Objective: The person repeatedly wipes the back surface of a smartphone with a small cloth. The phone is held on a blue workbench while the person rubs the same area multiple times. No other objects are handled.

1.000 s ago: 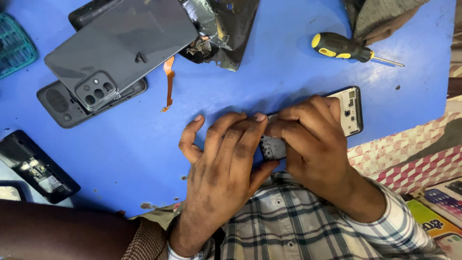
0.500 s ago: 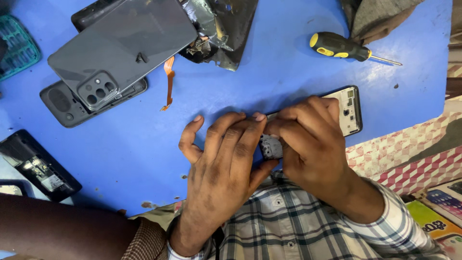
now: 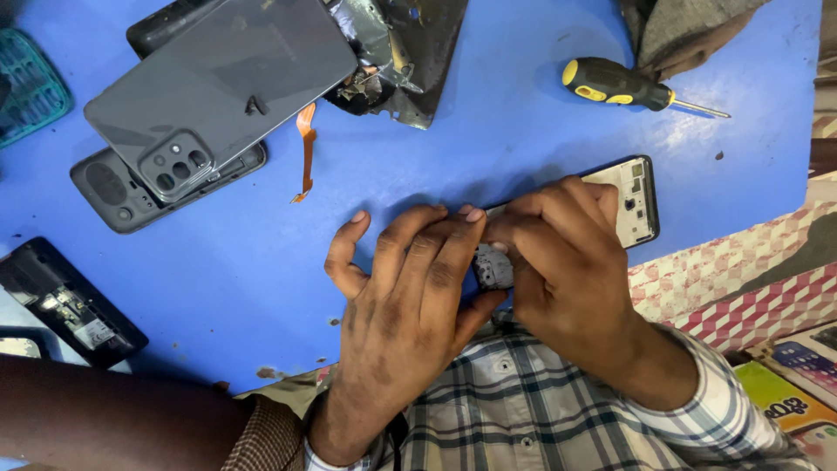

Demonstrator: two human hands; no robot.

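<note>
An opened phone frame (image 3: 635,199) lies face down on the blue table (image 3: 488,148), mostly covered by my hands. My left hand (image 3: 405,296) rests flat over its near end, fingers spread across it. My right hand (image 3: 558,262) curls over the middle of the frame, fingertips meeting those of the left. Between the two thumbs a small grey part (image 3: 493,267) is pinched; which hand grips it I cannot tell. Only the frame's far end shows, with its pale inner plate.
A grey phone back cover (image 3: 218,87) lies over another dark phone (image 3: 118,196) at the upper left. An orange flex cable (image 3: 304,153), a crumpled dark foil piece (image 3: 401,48), a yellow-black screwdriver (image 3: 623,85) and a black phone part (image 3: 65,301) lie around.
</note>
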